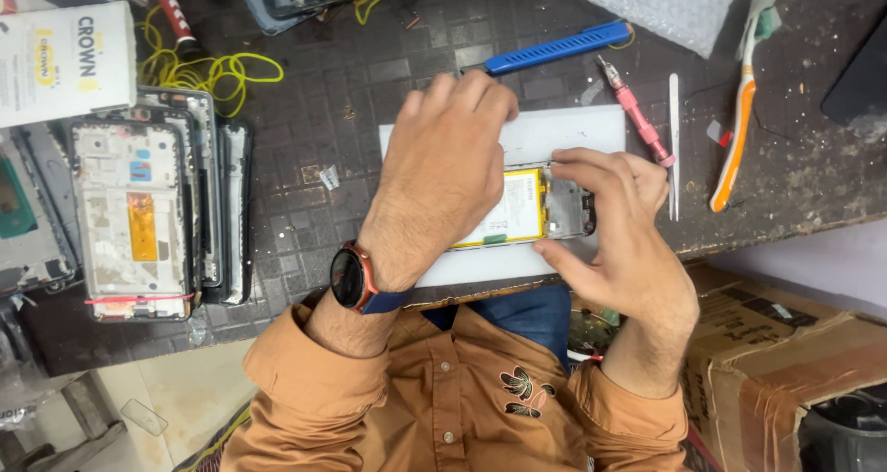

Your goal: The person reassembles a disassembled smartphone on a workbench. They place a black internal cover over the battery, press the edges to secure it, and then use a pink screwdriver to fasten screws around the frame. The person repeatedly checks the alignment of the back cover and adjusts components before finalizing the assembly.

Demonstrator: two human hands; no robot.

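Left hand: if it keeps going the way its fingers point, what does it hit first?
Probably the blue tool. The left hand covers the open phone on the white mat, fingers aimed away from the body toward the tool. Depth is unclear.

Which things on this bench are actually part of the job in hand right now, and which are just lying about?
In hand:
- opened phone with yellow-edged battery, on the white rectangular mat
- left hand pressing over it
- right hand gripping its end

Lying about:
- blue plastic pry tool
- pink-handled screwdriver
- white tweezers
- orange toothbrush
- stack of phone frames
- yellow wire
- cardboard box
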